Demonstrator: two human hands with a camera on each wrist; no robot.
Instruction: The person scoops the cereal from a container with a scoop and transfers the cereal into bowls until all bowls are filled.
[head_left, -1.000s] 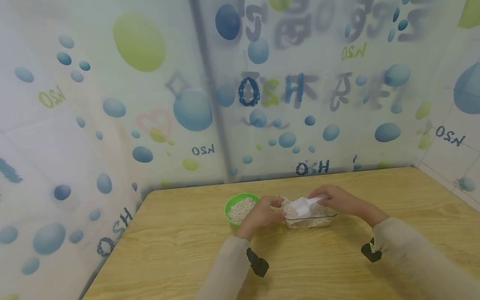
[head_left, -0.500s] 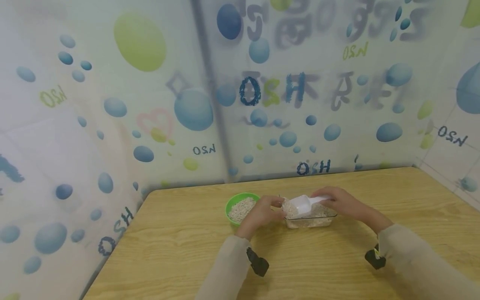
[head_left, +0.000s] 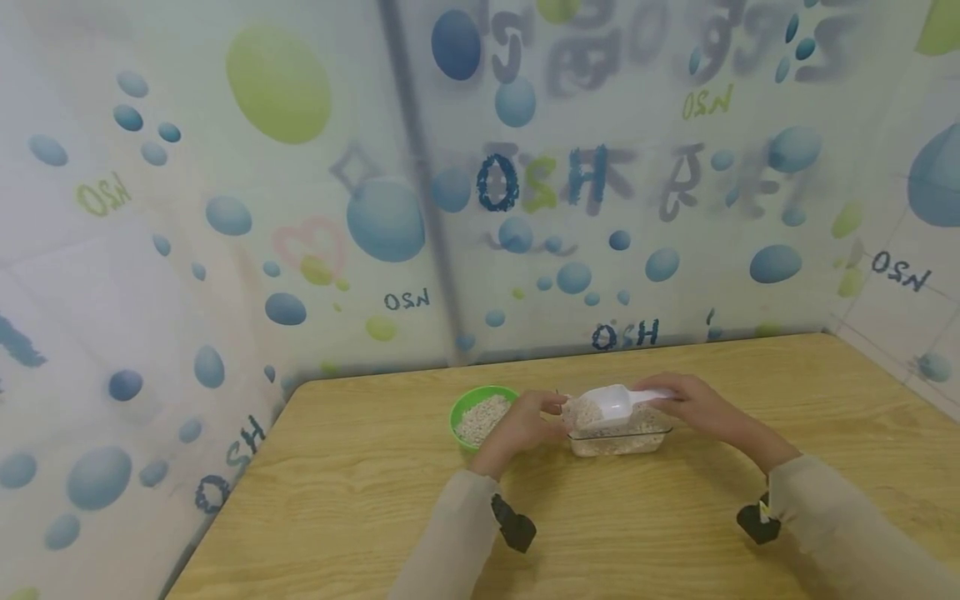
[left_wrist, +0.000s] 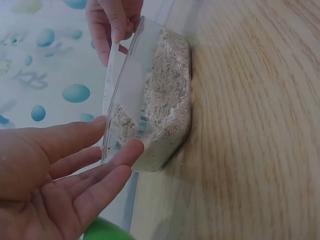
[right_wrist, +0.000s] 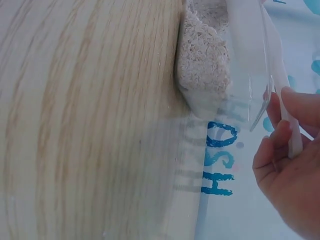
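My right hand [head_left: 693, 407] holds the handle of a white scoop [head_left: 617, 402], pinched between thumb and fingers in the right wrist view. Pale, rice-like grains [head_left: 581, 412] fill the scoop's mouth, which sits low over the left part of a clear rectangular container [head_left: 618, 445]. More of the grains [left_wrist: 170, 80] lie in that container, heaped unevenly. At its left end my left hand [head_left: 525, 427] pinches the rim and wall, thumb on the rim and fingertips against the side. Behind the left hand stands a green bowl [head_left: 454, 417] of the same grains, partly hidden.
The container and bowl stand side by side on a wooden table [head_left: 360, 483]. A wall [head_left: 315, 183] with a bubble print rises along the table's back edge. Another wall [head_left: 900, 317] meets the table's right side.
My right hand has drawn the scoop rightward and slightly up, and its mouth now carries a heap of grains. The left hand and the bowl stay in place.
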